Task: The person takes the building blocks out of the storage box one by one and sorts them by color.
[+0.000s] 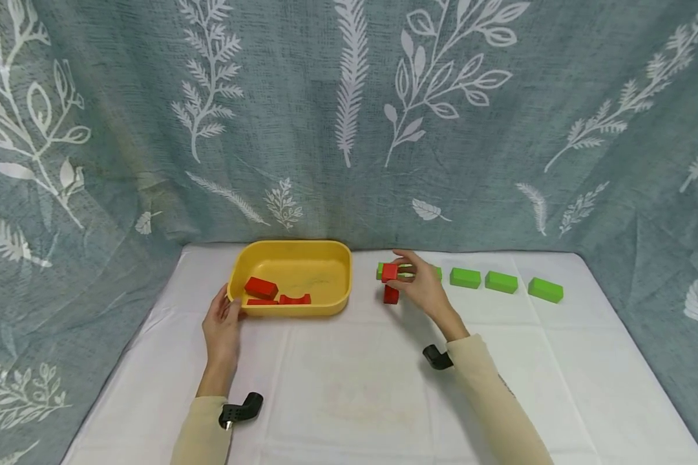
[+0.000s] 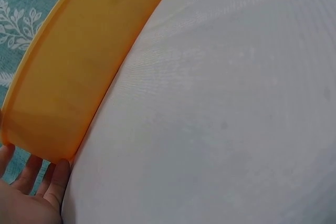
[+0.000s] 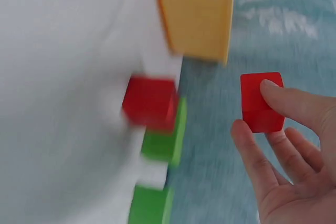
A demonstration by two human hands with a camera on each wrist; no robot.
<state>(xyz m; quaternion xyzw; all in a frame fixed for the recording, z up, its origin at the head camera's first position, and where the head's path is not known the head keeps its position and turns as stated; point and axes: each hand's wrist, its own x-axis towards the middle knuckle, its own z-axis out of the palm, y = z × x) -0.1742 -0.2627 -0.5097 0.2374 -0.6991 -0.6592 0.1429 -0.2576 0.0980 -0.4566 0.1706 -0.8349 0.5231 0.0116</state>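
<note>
My right hand pinches a small red block between thumb and fingers, raised above the table. Below it another red block rests on the white cloth, in front of the left end of a row of green blocks. At the left, my left hand holds the left end of a yellow plastic bin, fingers at its end wall and thumb by the front corner. Inside the bin lie a red block, a flat red piece and a red piece with a curved notch.
A white cloth covers the table. The green blocks stand spaced out toward the right along its back edge. Behind hangs a blue-green curtain with white leaf patterns. Black wrist cameras sit on both sleeves.
</note>
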